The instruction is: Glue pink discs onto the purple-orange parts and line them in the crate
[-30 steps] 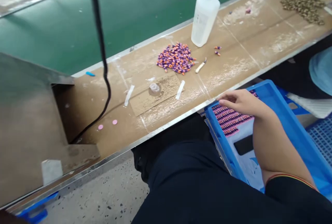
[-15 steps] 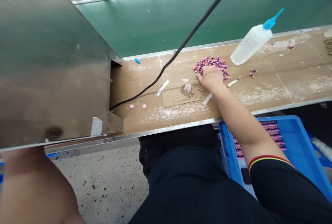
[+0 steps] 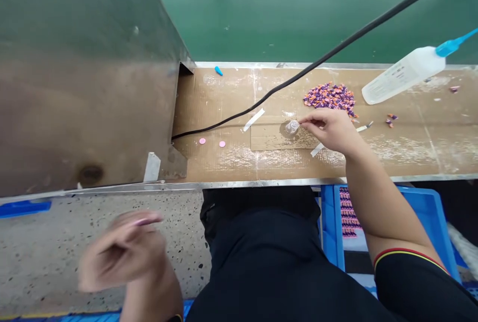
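Note:
My right hand [image 3: 328, 128] is closed in a pinch, its fingertips touching or very near a small clear cup-like piece [image 3: 292, 127] on a cardboard strip [image 3: 267, 138]. Whatever is between those fingertips is too small to name. Just behind the hand lies a pile of small purple-and-orange pieces [image 3: 328, 95]. My left hand [image 3: 125, 252], smeared by motion, is below the bench edge at the left. A thin pink disc [image 3: 145, 221] shows edge-on between its thumb and fingers. Two similar pink discs [image 3: 222, 144] lie flat on the bench.
A white bottle with a blue nozzle [image 3: 405, 75] leans at the right. A black cable [image 3: 276, 89] crosses above the bench. A metal housing [image 3: 93, 88] stands at the left. At the lower right, a blue tray [image 3: 332, 227] holds rows of pink-and-purple pieces. Tape holds the cardboard strip.
My right hand has moved from the pile leftward to the clear piece. My left hand has come into view below the bench with a pink disc. The camera view has shifted.

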The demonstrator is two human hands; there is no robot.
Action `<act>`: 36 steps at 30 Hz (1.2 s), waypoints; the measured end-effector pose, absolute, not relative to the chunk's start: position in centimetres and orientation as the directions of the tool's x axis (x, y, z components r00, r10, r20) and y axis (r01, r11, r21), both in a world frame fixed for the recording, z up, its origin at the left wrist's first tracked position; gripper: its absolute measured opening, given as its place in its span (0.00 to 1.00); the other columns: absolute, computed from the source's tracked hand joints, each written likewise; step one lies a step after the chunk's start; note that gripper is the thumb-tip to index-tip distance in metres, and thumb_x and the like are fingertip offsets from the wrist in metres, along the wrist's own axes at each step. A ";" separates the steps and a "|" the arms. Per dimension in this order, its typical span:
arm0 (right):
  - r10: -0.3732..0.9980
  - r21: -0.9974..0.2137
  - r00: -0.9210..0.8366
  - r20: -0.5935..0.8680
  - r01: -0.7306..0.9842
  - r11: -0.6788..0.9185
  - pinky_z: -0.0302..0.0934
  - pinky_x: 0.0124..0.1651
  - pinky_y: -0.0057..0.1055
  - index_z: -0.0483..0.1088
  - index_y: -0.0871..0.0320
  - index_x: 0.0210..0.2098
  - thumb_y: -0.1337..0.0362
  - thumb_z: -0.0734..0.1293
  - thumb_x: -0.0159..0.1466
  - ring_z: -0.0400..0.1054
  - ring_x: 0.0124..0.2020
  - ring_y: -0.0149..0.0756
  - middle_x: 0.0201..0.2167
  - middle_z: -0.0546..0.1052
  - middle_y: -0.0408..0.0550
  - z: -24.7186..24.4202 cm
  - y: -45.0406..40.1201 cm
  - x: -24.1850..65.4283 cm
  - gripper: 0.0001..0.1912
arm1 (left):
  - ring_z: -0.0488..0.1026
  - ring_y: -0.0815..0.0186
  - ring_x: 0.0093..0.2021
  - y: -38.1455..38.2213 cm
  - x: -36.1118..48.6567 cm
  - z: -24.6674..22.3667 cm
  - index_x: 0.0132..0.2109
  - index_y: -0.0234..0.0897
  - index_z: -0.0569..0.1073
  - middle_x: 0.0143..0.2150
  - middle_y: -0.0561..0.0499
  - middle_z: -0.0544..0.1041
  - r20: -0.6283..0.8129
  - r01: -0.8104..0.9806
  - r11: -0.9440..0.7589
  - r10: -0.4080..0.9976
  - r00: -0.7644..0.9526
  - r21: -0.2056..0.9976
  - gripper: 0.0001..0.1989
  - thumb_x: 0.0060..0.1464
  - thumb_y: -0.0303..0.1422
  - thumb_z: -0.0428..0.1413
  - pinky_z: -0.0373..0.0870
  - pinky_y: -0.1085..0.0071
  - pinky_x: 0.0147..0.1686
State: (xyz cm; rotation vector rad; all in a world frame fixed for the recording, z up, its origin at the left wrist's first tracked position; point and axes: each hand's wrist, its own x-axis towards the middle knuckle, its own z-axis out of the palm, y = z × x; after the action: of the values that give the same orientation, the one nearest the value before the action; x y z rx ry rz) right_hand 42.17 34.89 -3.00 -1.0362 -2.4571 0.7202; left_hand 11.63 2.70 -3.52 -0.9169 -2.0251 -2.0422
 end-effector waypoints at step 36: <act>0.868 -0.889 -0.279 0.412 0.087 0.450 0.82 0.38 0.33 0.80 0.52 0.46 0.62 0.68 0.77 0.83 0.37 0.36 0.41 0.84 0.48 -6.3 21.9 35.7 0.07 | 0.88 0.63 0.38 17.1 23.8 -8.4 0.41 0.39 0.89 0.41 0.44 0.89 -0.148 -0.390 -0.104 0.811 -0.565 0.915 0.23 0.48 0.52 0.78 0.89 0.66 0.47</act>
State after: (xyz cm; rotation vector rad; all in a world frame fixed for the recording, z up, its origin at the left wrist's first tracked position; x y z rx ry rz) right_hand 35.74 21.85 -6.34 -0.8335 -1.6854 0.9617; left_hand 23.77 17.13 -8.42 -0.8935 -2.3009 -3.1583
